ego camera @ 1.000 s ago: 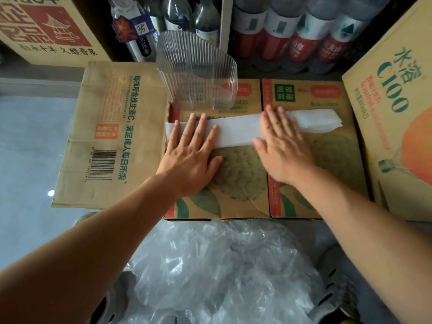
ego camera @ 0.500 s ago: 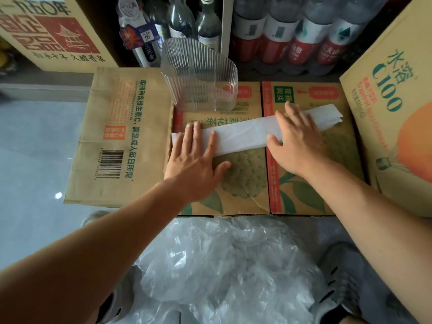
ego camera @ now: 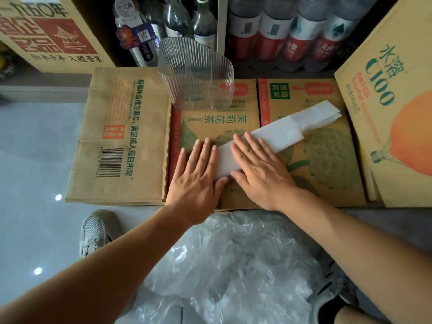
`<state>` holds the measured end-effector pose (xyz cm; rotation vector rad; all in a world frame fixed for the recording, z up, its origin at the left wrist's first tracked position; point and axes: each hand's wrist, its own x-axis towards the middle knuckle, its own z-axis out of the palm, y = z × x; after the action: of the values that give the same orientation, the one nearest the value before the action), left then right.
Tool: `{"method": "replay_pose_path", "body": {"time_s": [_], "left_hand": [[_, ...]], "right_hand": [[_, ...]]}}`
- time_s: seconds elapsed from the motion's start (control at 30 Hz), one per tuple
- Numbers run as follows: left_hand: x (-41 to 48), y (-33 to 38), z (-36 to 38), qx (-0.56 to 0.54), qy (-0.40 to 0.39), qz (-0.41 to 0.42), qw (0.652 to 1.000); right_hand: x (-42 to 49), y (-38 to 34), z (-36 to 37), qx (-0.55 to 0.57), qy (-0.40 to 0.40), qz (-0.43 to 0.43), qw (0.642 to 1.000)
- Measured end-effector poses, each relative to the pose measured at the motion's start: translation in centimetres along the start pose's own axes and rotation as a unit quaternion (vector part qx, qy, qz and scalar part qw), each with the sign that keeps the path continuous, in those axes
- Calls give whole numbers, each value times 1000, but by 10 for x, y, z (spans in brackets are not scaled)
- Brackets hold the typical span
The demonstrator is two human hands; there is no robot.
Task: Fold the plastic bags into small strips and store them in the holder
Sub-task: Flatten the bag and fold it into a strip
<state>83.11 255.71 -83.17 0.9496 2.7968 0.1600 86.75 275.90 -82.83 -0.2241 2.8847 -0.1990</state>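
A white plastic bag folded into a long flat strip is lying on top of the brown cardboard box printed with green fruit and leaves, running slantwise from the box's near middle towards its far right corner. The far end of the strip is showing stepped, narrower layers.

Both hands are lying flat on the near end of the strip, palms down. The left hand is resting with straight fingers close together at the strip's end, its thumb touching the strip's near edge. The right hand is pressing down just beside it, fingers straight and slightly spread across the strip. Neither hand is curling round anything.

A clear ribbed plastic holder is standing upright at the far left corner of the box, apart from the strip.

A flattened brown carton with a barcode is lying against the left side of the box, and a tan carton printed with an orange shape and "C100" is leaning at the box's right side. Behind the box, red-labelled plastic bottles and dark glass bottles are standing in rows.

In front of the box, a heap of crumpled clear plastic bags is lying between the forearms. A grey lace-up shoe is showing on the pale tiled floor, near the box's front left corner.
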Motion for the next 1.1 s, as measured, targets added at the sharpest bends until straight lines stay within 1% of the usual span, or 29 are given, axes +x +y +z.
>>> {"method": "replay_pose_path", "body": {"time_s": [0.13,0.17,0.27,0.37,0.43,0.5,0.53,0.57,0.6,0.67,0.73,0.8,0.87,0.97,1.1], "left_hand": [[-1,1,0,9,-6,-18,1000],[-1,2,0,2,-5,-26,1000],[-3,6,-3,-28,-3,-63,998],[0,11,-17,-66,4,-96,993],[9,11,-32,-69,14,-108,992],[22,8,-46,-56,-6,-114,992],[29,6,-51,-58,-24,-121,991],[34,4,-57,-68,-44,-130,988],[39,3,-61,-81,-64,-138,985],[46,3,-68,-86,-98,-153,980],[51,3,-72,-70,-128,-162,976],[52,4,-73,-76,-156,-155,973],[49,6,-74,-112,-172,-146,968],[43,9,-77,-185,-158,-155,958],[35,10,-79,-280,-162,-194,926]], "right_hand": [[12,43,-13,-16,-20,140,990],[13,55,-16,-19,-26,162,986],[15,72,-22,-15,-42,166,985],[15,68,-26,-19,-51,169,984],[13,58,-32,-23,-24,173,984],[6,43,-36,-12,54,148,988],[2,34,-36,-2,94,117,989],[-2,24,-33,4,119,81,990],[-6,16,-29,8,126,50,991],[-11,5,-18,44,119,21,992],[-14,2,-11,86,111,16,990],[-17,3,-10,105,109,12,988],[-19,6,-12,129,97,7,987],[-23,9,-13,169,69,0,983],[-27,9,-10,187,60,-15,980]]}}
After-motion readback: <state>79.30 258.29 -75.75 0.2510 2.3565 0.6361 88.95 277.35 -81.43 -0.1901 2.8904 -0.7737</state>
